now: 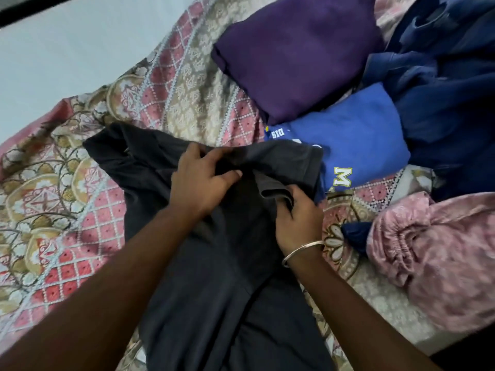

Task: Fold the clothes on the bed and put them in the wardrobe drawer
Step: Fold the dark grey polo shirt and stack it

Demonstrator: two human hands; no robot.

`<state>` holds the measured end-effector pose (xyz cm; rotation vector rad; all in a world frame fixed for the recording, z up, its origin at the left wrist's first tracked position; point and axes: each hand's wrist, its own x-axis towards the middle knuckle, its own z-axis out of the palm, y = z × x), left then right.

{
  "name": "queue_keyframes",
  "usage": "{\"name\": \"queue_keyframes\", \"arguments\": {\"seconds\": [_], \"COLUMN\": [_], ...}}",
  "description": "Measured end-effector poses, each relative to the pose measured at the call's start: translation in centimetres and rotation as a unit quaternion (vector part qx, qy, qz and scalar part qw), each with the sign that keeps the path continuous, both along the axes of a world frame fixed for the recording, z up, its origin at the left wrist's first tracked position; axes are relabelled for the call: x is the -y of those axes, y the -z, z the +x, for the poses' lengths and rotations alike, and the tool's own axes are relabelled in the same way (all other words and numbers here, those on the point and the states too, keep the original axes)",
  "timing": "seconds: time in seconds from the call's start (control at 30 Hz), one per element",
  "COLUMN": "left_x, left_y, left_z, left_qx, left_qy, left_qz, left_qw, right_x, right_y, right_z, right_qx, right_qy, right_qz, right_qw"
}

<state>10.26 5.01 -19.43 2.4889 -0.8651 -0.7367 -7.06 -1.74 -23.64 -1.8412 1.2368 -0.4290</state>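
Lying across the patterned bedspread (174, 84) in front of us is a dark grey garment (214, 277), rumpled and spread from the near edge of the bed up toward its middle; our left hand (199, 180) rests on its upper part with fingers curled into the cloth, pinching a fold between thumb and fingers; our right hand (298, 218) has its grip clamped on a loose edge of the same garment, just beside the left; a metal bangle (302, 251) circles the right wrist. Touching the grey cloth's far right corner is a folded blue shirt (353, 137) with yellow lettering; behind it sits a folded purple garment (297, 52); to the right a heap of navy clothing (450, 84); nearer us, a bunched pink fabric (439, 261).
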Motion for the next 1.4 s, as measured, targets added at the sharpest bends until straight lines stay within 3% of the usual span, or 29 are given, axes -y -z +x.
{"name": "queue_keyframes", "arguments": {"seconds": [0.1,0.23,0.37,0.47,0.63,0.77,0.93,1.03,1.13,1.23,1.3,1.4], "left_x": [1.0,1.5,1.7,2.7,0.9,-4.5,-7.2,-9.8,-12.1,-12.6,-12.4,-10.8], "left_y": [0.5,1.5,2.1,1.8,2.5,3.5,1.4,0.0,-1.1,-1.9,-2.4,-3.8], "left_z": [1.2,1.6,1.2,1.1,1.4,3.6,7.1,10.6,13.5,15.0,15.3,15.1], "left_qx": [0.078,0.092,-0.01,0.017,0.063,0.099,0.194,0.166,0.115,0.111,0.114,0.017], "left_qy": [0.138,0.202,0.04,0.015,0.096,0.115,0.144,0.162,0.205,0.288,0.3,0.154], "left_qz": [0.089,0.017,-0.189,-0.223,-0.188,-0.054,0.076,0.102,0.123,0.178,0.169,0.021], "left_qw": [0.983,0.975,0.981,0.974,0.975,0.987,0.967,0.967,0.964,0.934,0.932,0.988], "right_x": [1.2,1.9,1.9,2.3,2.7,3.1,3.3,3.1,2.6,2.8,3.1,3.1], "right_y": [0.8,0.6,-0.2,-0.9,-1.3,-0.5,0.0,-0.6,-0.9,-1.0,-0.7,-0.6], "right_z": [-0.3,0.0,0.4,0.8,1.1,0.6,0.4,0.8,1.6,1.9,1.7,1.8], "right_qx": [0.008,0.03,0.032,0.049,0.084,0.103,0.046,0.053,0.1,0.133,0.105,0.064], "right_qy": [-0.033,-0.024,-0.043,-0.047,-0.082,-0.051,-0.058,-0.036,0.026,0.075,0.064,0.039], "right_qz": [-0.036,-0.058,-0.086,-0.109,-0.118,-0.124,-0.155,-0.15,-0.073,-0.055,-0.078,-0.12], "right_qw": [0.999,0.998,0.995,0.992,0.986,0.986,0.985,0.987,0.992,0.987,0.989,0.99]}}
